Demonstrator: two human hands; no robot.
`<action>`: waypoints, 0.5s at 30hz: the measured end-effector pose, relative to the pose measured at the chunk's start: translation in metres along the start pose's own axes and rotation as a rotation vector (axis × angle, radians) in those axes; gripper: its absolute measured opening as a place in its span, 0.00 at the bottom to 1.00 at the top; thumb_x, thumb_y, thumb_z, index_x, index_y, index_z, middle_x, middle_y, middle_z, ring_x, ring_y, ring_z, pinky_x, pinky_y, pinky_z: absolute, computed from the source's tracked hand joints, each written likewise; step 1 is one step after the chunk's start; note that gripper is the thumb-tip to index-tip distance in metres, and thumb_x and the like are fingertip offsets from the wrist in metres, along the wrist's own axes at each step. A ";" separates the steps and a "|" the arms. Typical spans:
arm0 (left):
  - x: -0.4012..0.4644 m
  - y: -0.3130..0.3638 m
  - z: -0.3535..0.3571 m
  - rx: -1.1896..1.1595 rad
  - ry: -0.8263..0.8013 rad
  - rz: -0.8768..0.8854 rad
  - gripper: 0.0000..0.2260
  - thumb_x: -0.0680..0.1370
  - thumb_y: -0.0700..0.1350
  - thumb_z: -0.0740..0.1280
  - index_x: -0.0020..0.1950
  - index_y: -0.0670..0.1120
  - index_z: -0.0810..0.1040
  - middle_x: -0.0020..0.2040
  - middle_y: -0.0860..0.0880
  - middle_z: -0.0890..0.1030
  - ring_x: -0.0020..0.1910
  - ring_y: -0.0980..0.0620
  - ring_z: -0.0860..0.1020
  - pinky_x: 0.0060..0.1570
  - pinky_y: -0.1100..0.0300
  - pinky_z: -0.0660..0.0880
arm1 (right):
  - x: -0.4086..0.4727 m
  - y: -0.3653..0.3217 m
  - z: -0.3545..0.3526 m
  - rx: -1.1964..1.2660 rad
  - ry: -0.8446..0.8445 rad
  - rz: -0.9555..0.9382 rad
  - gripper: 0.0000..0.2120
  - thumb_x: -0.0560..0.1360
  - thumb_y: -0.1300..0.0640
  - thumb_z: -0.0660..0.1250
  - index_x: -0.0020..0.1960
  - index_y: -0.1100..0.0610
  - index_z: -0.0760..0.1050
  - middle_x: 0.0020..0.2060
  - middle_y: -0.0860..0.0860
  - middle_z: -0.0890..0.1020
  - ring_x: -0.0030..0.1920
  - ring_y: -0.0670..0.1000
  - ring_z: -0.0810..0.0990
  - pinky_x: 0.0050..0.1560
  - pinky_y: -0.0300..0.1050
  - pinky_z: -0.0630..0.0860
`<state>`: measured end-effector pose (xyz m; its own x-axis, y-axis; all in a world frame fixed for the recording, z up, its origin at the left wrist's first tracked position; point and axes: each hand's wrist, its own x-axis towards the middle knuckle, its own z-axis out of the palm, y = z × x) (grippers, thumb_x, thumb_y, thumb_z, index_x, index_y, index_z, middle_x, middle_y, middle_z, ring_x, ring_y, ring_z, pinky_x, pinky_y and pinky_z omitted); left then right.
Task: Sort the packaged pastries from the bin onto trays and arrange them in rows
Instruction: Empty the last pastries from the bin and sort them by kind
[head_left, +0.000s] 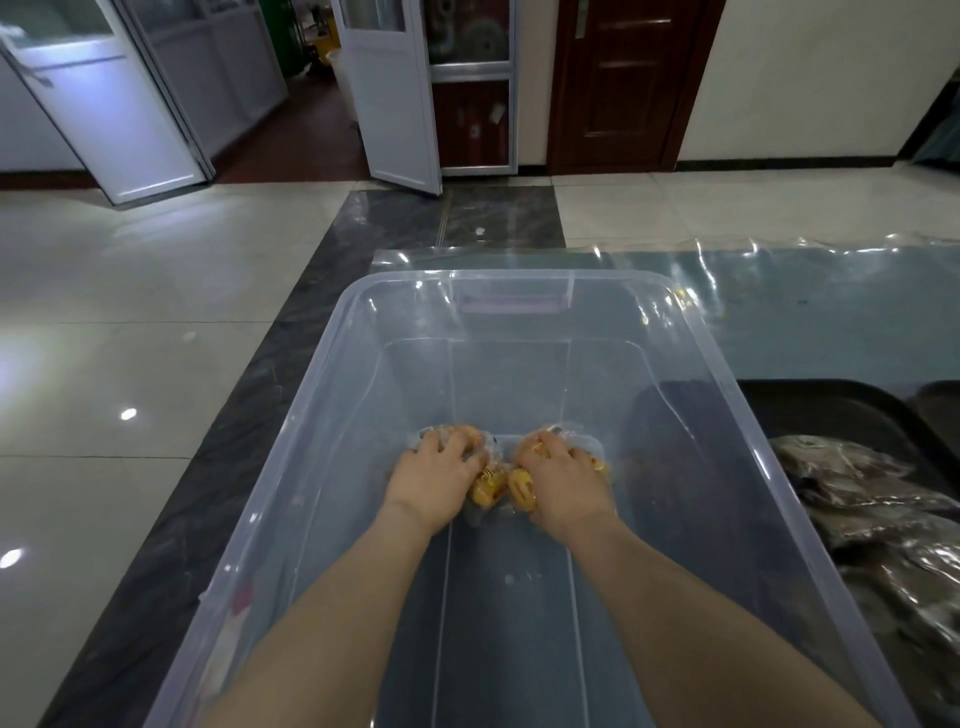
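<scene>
Head view. Large clear plastic storage bin (332, 395) fills the centre and lower frame. Its floor is bare except for one small cluster of yellow pastries in clear crinkly wrappers (501, 480), lying at mid-frame on the bin floor.

Left hand (434, 480): palm down, fingers curled over the left part of the cluster, closed around a wrapped pastry. Right hand (563, 480): the same posture on the right part, fingers bent over another packet. Both hands are in contact with the packets; a couple of packets show in the gap between the two hands, not clearly gripped by either.

Key relation: the cluster lies directly under and between the hands, its long axis running left to right across the frame. Neither hand is nearer; each covers its own end.

Destination: dark tray (852, 410) at the right edge of the frame, outside the bin's right wall, already carrying dark wrapped packets (862, 499). Judgement: the right hand has the shorter path over the wall; the left must cross the bin.

Markings: dark printing on the wrappers, too small to read. No brand legible.
</scene>
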<state>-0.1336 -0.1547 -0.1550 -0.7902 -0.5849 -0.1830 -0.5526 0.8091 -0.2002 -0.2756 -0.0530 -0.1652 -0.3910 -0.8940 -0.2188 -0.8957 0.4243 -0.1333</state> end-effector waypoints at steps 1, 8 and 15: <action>-0.001 0.000 -0.003 -0.001 -0.003 -0.001 0.22 0.80 0.43 0.57 0.73 0.52 0.60 0.73 0.44 0.59 0.65 0.38 0.64 0.53 0.47 0.72 | -0.001 0.001 -0.001 0.003 -0.007 -0.006 0.27 0.71 0.60 0.71 0.68 0.49 0.66 0.71 0.52 0.61 0.66 0.62 0.68 0.63 0.58 0.71; -0.016 -0.001 -0.026 -0.061 -0.005 -0.024 0.22 0.80 0.43 0.57 0.73 0.54 0.62 0.74 0.48 0.59 0.66 0.40 0.64 0.57 0.46 0.70 | -0.013 0.002 -0.008 0.044 0.001 -0.033 0.27 0.70 0.60 0.72 0.67 0.50 0.67 0.69 0.52 0.63 0.65 0.60 0.69 0.63 0.53 0.70; -0.037 -0.009 -0.078 -0.179 0.112 -0.165 0.23 0.78 0.47 0.62 0.73 0.57 0.62 0.70 0.48 0.65 0.65 0.43 0.66 0.57 0.49 0.71 | -0.023 -0.003 -0.065 0.165 0.182 -0.091 0.27 0.70 0.58 0.73 0.66 0.49 0.69 0.69 0.50 0.64 0.62 0.59 0.71 0.58 0.50 0.73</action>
<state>-0.1196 -0.1359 -0.0708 -0.7040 -0.7082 -0.0528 -0.7070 0.7059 -0.0429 -0.2779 -0.0432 -0.0967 -0.3555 -0.9344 -0.0229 -0.8882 0.3454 -0.3032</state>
